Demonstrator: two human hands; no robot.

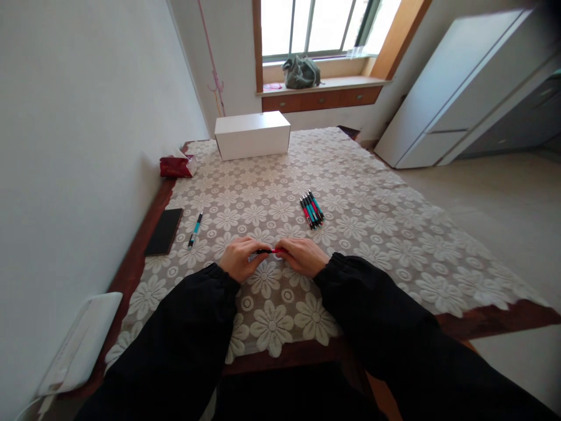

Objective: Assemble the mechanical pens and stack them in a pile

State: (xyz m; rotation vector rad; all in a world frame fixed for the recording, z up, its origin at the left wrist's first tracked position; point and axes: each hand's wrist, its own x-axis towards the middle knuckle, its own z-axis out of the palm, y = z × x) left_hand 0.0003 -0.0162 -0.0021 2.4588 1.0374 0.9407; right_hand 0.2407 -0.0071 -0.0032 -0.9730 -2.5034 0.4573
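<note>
On the wooden table (pixel 504 318) under its cream floral lace cloth (pixel 359 234), I am gripping a slim red-and-black pen (pixel 270 251) between both hands, left hand (pixel 240 258) and right hand (pixel 303 256) curled closed around its ends. A bundle of red and teal pens (pixel 311 209) is lying just beyond, a white rectangular box (pixel 253 135) sitting near the sunlit window (pixel 315 26).

Red-black pen (pixel 270 251); red and teal pens (pixel 311 209); cream floral lace tablecloth (pixel 377 228); white box (pixel 253 135); black sleeves (pixel 193 316).
</note>
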